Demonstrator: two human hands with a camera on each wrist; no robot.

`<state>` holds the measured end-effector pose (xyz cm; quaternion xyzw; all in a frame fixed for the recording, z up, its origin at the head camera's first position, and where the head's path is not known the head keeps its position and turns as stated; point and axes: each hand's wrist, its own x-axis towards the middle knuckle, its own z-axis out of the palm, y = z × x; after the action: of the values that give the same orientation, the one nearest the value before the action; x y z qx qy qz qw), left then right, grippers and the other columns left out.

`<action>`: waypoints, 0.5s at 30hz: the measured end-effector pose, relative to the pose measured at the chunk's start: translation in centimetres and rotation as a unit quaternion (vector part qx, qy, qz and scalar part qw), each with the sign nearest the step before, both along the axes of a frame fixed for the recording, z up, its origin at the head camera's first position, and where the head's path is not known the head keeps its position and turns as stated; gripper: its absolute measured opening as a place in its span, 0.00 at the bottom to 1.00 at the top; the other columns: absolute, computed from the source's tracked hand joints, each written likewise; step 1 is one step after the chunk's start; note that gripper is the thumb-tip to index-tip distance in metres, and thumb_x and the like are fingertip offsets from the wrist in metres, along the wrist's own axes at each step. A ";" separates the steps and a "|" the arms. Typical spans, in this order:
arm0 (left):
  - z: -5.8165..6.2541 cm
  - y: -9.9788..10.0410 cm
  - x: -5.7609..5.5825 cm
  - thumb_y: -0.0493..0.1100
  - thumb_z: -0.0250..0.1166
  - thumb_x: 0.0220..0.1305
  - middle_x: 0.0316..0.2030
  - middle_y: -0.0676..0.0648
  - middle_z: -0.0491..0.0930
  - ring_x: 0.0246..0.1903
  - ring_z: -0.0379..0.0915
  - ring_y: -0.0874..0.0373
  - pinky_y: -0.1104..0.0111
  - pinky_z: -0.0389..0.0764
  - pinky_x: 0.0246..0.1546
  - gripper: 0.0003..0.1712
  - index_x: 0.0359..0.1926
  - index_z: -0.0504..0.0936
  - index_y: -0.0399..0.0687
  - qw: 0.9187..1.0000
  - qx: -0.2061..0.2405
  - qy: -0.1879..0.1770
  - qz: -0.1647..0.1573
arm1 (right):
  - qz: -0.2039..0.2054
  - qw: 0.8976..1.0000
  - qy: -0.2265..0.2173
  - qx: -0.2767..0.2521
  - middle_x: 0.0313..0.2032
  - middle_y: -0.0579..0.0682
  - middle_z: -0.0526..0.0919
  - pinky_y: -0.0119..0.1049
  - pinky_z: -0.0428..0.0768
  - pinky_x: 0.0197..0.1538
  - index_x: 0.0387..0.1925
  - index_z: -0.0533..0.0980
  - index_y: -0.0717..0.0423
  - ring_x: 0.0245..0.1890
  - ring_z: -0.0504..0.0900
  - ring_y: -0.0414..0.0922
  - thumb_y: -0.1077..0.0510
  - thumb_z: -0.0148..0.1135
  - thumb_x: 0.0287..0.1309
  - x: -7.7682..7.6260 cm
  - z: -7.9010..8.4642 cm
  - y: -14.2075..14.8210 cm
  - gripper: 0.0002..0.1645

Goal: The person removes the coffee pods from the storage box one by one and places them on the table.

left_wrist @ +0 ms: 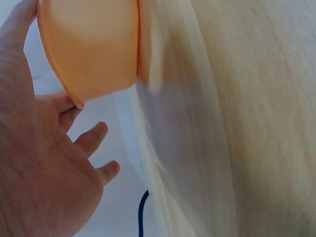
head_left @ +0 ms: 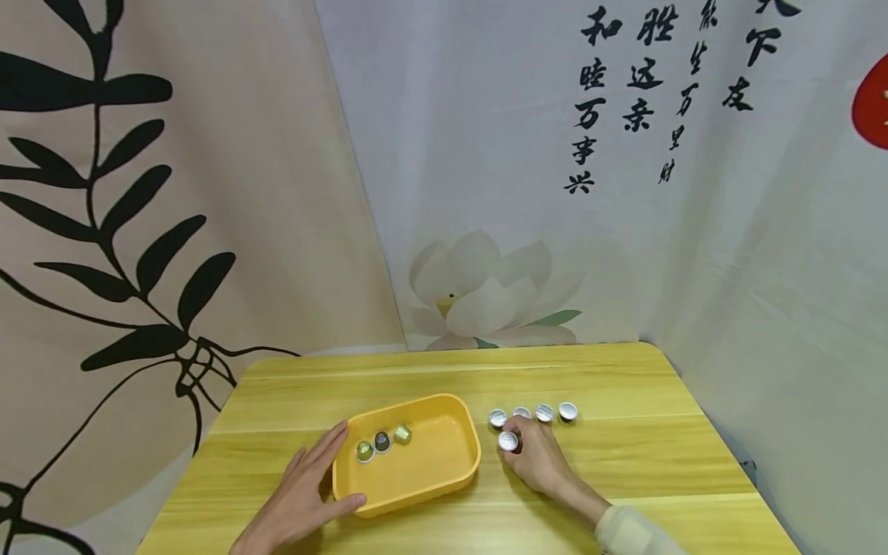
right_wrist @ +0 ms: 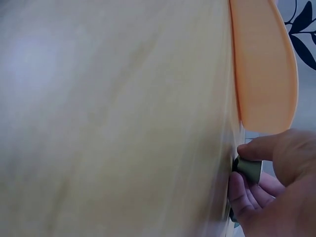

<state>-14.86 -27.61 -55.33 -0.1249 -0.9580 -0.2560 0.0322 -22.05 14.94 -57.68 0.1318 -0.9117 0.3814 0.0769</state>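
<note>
My right hand (head_left: 544, 466) pinches a coffee capsule (head_left: 508, 441) between thumb and fingers, its silvery lid facing up in the head view. The right wrist view shows the dark green side of that capsule (right_wrist: 250, 169) close to the tabletop. Just beyond these fingers stands a row of several capsules (head_left: 544, 413), lids up; one is partly covered by the hand. To the left lies a yellow tray (head_left: 437, 455) with three capsules inside, two green (head_left: 402, 434) and one dark (head_left: 382, 442). Spread fingers of my left hand (head_left: 294, 497) touch the tray's left end, with the thumb at its near rim.
Everything stands on a wood-grain table (head_left: 624, 455). Behind it hangs a pale curtain (head_left: 486, 154) with printed characters and a lotus, and a beige one (head_left: 277, 193) with dark leaves is at the left. The tray's raised wall stands left of the right hand.
</note>
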 end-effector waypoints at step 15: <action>0.1 0.0 0.0 0.74 0.78 0.64 0.91 0.43 0.58 0.84 0.65 0.29 0.17 0.55 0.78 0.66 0.90 0.61 0.46 1.000 0.001 0.000 -0.002 | -0.013 1.000 0.000 0.000 0.33 0.41 0.87 0.28 0.78 0.38 0.41 0.86 0.54 0.32 0.79 0.33 0.68 0.84 0.52 0.0 -0.2 -0.2 0.17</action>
<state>-14.87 -27.66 -55.19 -0.1264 -0.9575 -0.2575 0.0319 -22.05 14.73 -57.91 0.1199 -0.9134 0.3802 0.0824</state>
